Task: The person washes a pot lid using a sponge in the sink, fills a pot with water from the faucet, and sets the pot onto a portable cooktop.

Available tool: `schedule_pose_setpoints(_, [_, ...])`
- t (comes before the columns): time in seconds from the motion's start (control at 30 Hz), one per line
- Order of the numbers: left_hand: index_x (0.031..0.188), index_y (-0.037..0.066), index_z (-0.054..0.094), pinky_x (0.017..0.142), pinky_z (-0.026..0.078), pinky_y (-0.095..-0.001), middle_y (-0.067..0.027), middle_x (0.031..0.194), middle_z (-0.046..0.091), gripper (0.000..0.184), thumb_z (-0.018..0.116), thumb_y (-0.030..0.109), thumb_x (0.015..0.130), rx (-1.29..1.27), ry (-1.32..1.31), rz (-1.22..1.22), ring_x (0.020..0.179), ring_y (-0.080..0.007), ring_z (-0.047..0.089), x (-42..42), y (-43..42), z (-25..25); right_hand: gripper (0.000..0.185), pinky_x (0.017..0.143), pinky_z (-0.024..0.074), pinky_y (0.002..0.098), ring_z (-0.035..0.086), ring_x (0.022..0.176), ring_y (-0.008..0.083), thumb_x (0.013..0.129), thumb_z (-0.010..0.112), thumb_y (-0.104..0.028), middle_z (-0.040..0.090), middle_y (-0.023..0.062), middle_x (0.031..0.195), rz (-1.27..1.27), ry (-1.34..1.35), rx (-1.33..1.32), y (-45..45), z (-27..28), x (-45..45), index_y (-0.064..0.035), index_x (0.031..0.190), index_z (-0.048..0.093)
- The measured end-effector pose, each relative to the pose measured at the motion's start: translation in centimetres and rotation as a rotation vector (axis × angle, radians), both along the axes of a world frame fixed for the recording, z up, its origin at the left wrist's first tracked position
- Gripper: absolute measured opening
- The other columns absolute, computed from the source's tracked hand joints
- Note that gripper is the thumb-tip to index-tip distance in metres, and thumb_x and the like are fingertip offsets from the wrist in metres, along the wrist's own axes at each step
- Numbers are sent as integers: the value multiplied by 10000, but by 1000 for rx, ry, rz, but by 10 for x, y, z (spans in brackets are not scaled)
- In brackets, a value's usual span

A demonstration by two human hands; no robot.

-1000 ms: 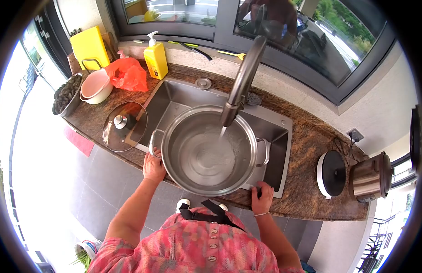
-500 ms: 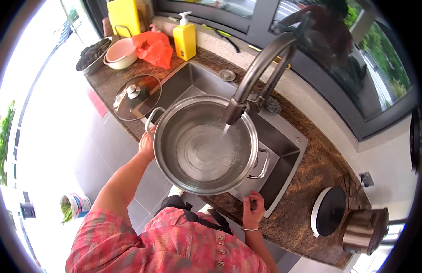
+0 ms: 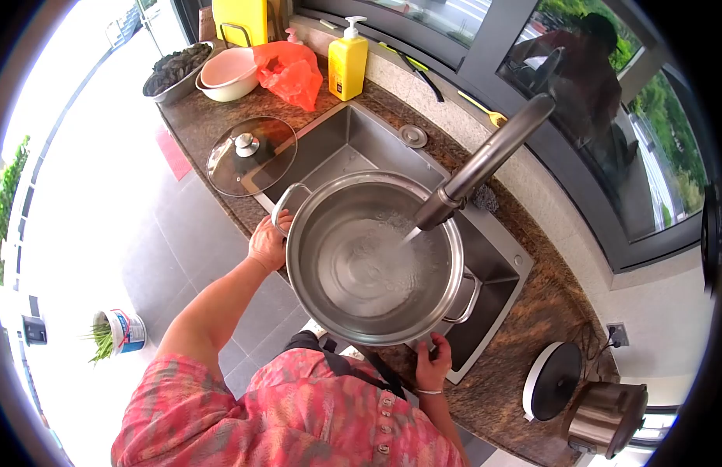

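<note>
closer to the pot's [image 3: 375, 311] rim than it was a second ago, the person's right hand [image 3: 433, 364] is now just below it at the front of the sink [image 3: 474, 350], fingers curled loosely; whether they pinch anything cannot be told. the left hand [image 3: 267, 243] stays at the pot's left handle [image 3: 285, 204], its fingers against the pot's side there; part of the grip is hidden, so how firmly it holds cannot be told.

the wide metal pot sits over the sink, with water [image 3: 365, 268] in it and more running in from the faucet [image 3: 486, 163]. its right handle [image 3: 470, 300] is free. just left of the pot, a glass lid [image 3: 228, 167] lies knob up, overlapping the sink's corner. beyond it stand two nested bowls [image 3: 227, 71], a red plastic bag [image 3: 287, 74] and a yellow pump bottle [image 3: 348, 70]. to the right on the counter [image 3: 505, 373] are a round hot plate [image 3: 554, 381] and a metal cooker [image 3: 606, 416].
</note>
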State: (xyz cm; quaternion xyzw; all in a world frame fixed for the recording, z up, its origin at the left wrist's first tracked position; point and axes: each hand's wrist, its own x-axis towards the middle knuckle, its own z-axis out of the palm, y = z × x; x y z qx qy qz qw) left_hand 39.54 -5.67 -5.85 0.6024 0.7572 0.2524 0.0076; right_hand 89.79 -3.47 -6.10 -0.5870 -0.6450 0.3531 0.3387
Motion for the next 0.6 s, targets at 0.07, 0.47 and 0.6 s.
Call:
schedule_pose_setpoints(0.07, [1192,144,730,1182,414,-472,-40,1282,717,287,645,251,940,19,13,12,1343,-296,591,2,-3,1,365,967,523,437,681,1082,350,880,805,-182,723,168,1157,39,-81,55,-2,5,-7,-25,1192,702])
schedule_pose_setpoints(0.47, [1111,138,737,1158,412,-492,-66,1199,718,243,682,175,876,68,-63,-6,1274,-304,608,5,-3,13,350,889,497,506,683,1025,377,884,741,-316,742,145,1074,72,-426,151,-2,8,-25,-78,1140,713])
schedule_pose_setpoints(0.6, [1121,135,745,1165,409,-495,-82,1217,721,249,685,179,883,74,-67,-20,1321,-314,591,4,-3,12,343,883,479,510,677,1008,366,887,722,-314,737,135,1043,30,-466,173,-2,-2,-26,-86,1143,707])
